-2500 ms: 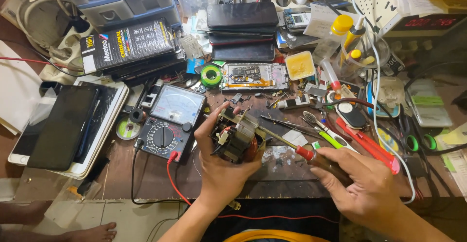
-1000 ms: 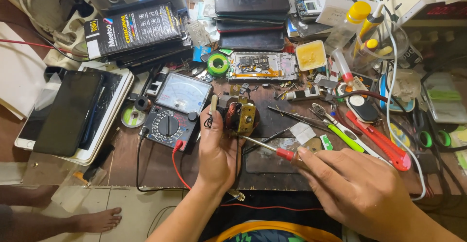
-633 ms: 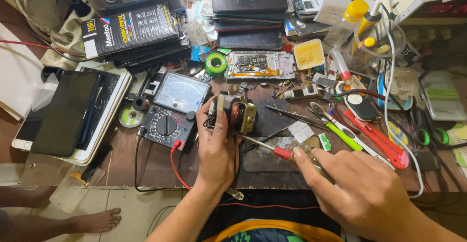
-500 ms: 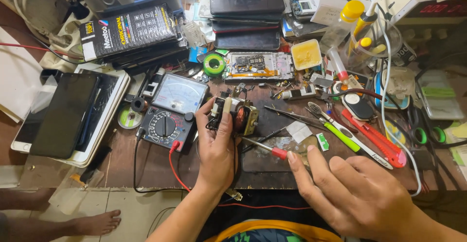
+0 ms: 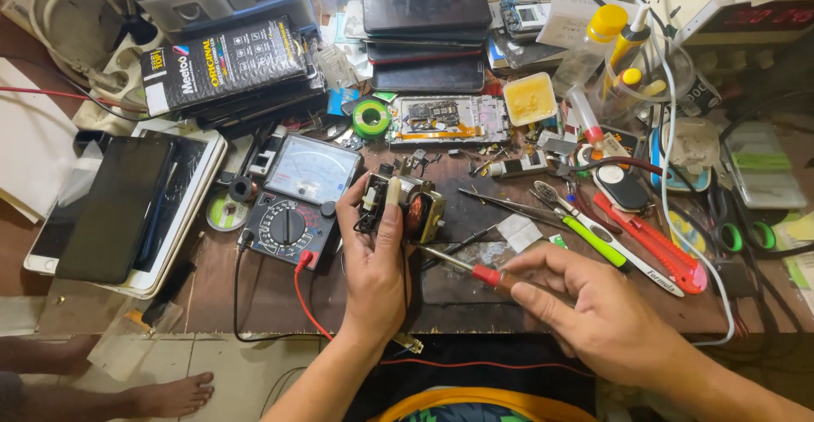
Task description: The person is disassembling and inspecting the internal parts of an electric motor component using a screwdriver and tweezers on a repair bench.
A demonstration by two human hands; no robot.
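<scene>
My left hand (image 5: 373, 257) grips a small transformer (image 5: 409, 208) with a copper winding and metal frame, held upright just above the wooden workbench (image 5: 254, 290). My right hand (image 5: 593, 312) pinches a red-handled screwdriver (image 5: 475, 271) whose thin shaft points left toward the transformer's lower edge. An analog multimeter (image 5: 301, 197) lies directly left of the left hand, with a red probe lead (image 5: 309, 299) running off the bench edge.
Stacked phones (image 5: 428, 36), an opened phone board (image 5: 445, 121), a green tape roll (image 5: 370, 118), a flux tub (image 5: 529, 98), tweezers, a green pen and a red cutter (image 5: 649, 244) crowd the bench. A tablet with a phone on it (image 5: 119, 210) lies left. A bare foot (image 5: 165, 392) rests below.
The transformer has been turned upright in my left hand and brought slightly nearer. My right hand drew back a little, keeping the screwdriver tip near the transformer.
</scene>
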